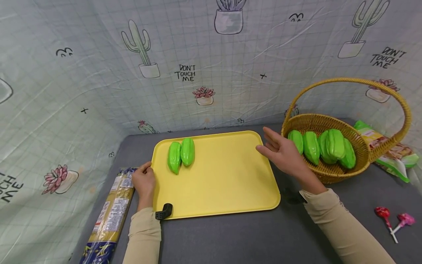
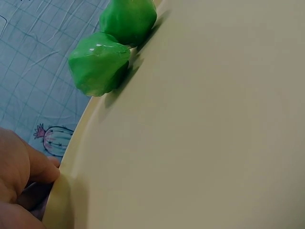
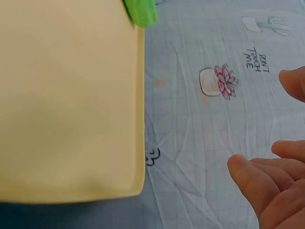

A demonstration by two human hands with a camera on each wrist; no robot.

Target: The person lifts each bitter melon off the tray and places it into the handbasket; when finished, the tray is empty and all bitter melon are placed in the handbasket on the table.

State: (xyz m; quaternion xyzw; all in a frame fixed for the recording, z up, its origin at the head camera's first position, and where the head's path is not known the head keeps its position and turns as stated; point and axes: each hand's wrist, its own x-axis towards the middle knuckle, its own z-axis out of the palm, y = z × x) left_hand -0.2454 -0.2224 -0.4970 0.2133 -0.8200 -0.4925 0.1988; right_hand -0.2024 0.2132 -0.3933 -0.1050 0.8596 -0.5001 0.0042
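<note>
A yellow tray (image 1: pixel 230 190) lies on the grey table with two green chayote-like fruits (image 1: pixel 181 155) side by side at its far left. My left hand (image 1: pixel 144 182) rests against the tray's left edge, thumb touching the rim (image 2: pixel 62 181); the two green fruits (image 2: pixel 112 52) show close by in the left wrist view. My right hand (image 1: pixel 280 152) hovers open above the tray's right edge, fingers spread and empty, beside a wicker basket (image 1: pixel 359 161) holding several more green fruits (image 1: pixel 324 146). In the right wrist view the fingertips (image 3: pixel 257 186) are bare, with the tray (image 3: pixel 71 105) to the left.
A long packet of pasta (image 1: pixel 110 212) lies left of the tray. Two lollipops (image 1: pixel 393 220) lie at the front right. A snack bag (image 1: pixel 392 154) sits behind the basket. A cactus-print cloth (image 1: pixel 197 73) walls the back and left.
</note>
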